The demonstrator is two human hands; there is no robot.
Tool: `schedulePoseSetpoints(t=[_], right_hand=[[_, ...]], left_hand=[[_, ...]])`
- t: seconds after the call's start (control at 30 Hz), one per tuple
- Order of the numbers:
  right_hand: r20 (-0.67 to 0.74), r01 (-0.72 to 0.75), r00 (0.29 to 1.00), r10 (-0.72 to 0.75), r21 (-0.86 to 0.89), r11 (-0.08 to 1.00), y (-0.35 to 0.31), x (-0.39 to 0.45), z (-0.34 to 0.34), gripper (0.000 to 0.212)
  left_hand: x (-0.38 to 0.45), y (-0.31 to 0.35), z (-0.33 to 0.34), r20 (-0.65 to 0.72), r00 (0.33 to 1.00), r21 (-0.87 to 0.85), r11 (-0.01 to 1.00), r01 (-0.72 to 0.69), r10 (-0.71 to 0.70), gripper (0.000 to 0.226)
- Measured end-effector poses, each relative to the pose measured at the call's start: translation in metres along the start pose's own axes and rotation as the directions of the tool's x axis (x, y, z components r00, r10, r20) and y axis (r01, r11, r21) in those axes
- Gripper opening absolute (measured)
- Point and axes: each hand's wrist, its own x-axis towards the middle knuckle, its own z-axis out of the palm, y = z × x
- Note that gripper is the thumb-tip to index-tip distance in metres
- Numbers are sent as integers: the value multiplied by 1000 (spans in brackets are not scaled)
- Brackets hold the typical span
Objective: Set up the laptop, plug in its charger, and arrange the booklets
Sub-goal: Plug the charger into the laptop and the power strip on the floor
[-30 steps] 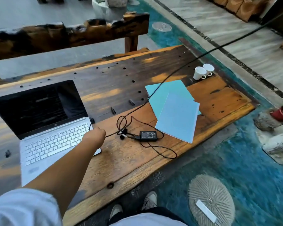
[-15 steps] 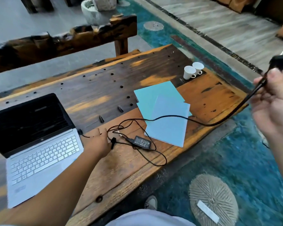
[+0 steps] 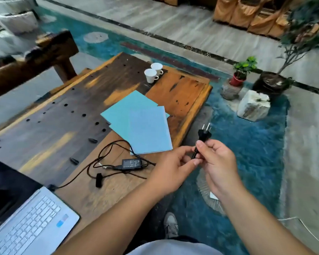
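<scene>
An open silver laptop with a dark screen sits at the wooden table's lower left, a black cable plugged into its right side. The charger brick lies among loose cable loops near the front edge. Light blue booklets, overlapping and fanned, lie mid-table. Past the table's front edge, my right hand pinches the black wall plug just below its body, prongs pointing up. My left hand touches the same cord right beside it, fingertips on the cable.
Two white cups stand at the table's far end. A dark wooden bench runs along the far left. On the blue rug to the right are a pale stone block, a red potted plant and a large black pot.
My left hand has left the laptop's side and come right to meet the right hand. The plug has come in from the far right to the table's front edge. The view swung right.
</scene>
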Motion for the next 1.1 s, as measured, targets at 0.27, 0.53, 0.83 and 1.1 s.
schedulePoseSetpoints(t=[0.27,0.53,0.83,1.1], right_hand=[[-208,-41,977,50,50,998,31,-50,-24,11],[-248,-52,967,58,30,998,42,-63,-52,12],[-160,-139,977,140,23,990,41,-47,-82,14],[-215,-164,965,149,-51,985,46,-33,-139,20]], left_hand=[[-28,-17,27,116,992,57,997,46,-52,10],[-35,-17,45,177,984,121,993,-8,-14,21],[-23,-16,74,141,987,161,985,55,-78,25],[9,-17,133,125,952,0,960,280,-278,12]])
